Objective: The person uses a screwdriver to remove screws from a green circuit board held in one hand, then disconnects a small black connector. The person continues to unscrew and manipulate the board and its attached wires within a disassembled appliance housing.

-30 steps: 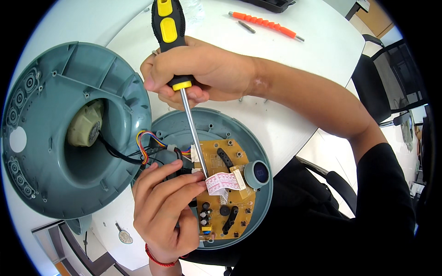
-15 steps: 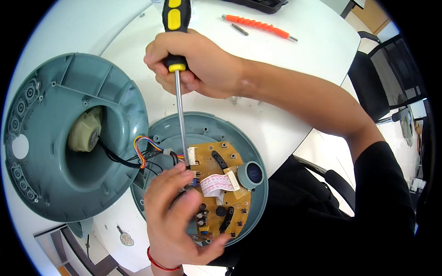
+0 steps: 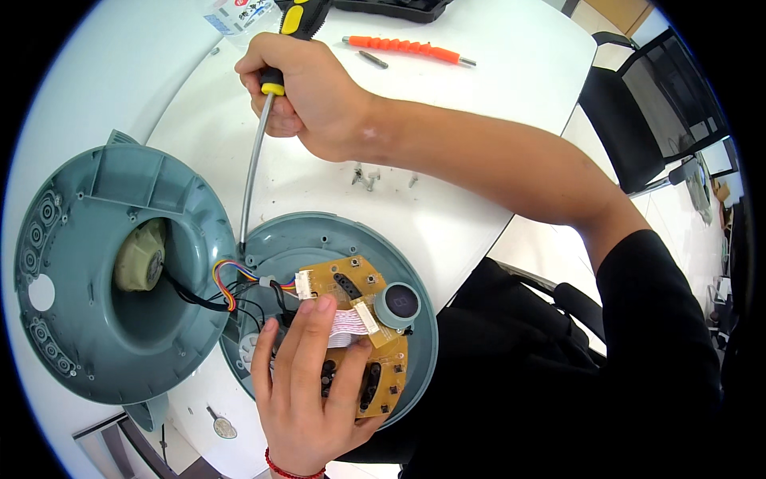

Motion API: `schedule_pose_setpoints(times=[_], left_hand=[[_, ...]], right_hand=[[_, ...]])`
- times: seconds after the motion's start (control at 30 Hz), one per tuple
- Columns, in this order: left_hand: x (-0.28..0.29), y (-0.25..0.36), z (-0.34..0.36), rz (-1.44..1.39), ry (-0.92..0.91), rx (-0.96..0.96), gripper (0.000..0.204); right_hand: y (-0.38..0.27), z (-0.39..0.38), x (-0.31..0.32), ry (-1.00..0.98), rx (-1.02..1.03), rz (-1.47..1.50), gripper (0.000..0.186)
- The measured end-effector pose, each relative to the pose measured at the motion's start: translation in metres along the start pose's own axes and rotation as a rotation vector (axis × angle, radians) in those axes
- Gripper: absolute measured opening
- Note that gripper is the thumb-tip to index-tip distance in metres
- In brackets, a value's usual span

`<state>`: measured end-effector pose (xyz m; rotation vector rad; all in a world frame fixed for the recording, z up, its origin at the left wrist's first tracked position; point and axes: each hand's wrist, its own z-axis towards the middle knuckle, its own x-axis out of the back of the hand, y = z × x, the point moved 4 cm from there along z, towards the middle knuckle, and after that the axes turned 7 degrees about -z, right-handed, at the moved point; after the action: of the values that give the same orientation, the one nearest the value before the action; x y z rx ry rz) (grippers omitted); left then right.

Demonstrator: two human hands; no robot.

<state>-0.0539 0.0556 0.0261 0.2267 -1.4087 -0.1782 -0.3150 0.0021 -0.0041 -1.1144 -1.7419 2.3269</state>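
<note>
A: White table, black office chair off to the right. Grip state?

B: Screwdriver is clamped in the right hand, fist closed round it. Tip is held at the rim of the lower teal shell; contact can't be told.

A: Left hand?

B: Laid over the circuit board, fingers slightly apart. Whether the board is pinched or only touched can't be told.

A: Board location?

B: Inside the lower teal shell. Round display module sits at its right edge; ribbon cable is partly covered by the fingers.

A: Risks?

B: If the tip skids, the rim could be gouged or the wire bundle just below nicked. If the board is pressed unevenly, the ribbon could be creased.

A: Further out?

B: Wires are run from the funnel-shaped teal shell toward the board. If either shell is shifted, the white connector could be tugged. Loose screws could be swept away by the right forearm. Small driver bit, lying near the orange flexible shaft, could be rolled off if knocked.
</note>
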Motion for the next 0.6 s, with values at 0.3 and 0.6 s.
schedule_pose_setpoints(times=[0.3, 0.6], left_hand=[[0.002, -0.015, -0.007, -0.375, 0.189, 0.124, 0.085], [0.007, -0.057, -0.036, -1.149, 0.668, 0.388, 0.071]], right_hand=[[-0.002, 0.001, 0.003, 0.139, 0.136, 0.013, 0.024], [-0.023, -0.012, 0.005, 0.199, 0.328, -0.075, 0.025]])
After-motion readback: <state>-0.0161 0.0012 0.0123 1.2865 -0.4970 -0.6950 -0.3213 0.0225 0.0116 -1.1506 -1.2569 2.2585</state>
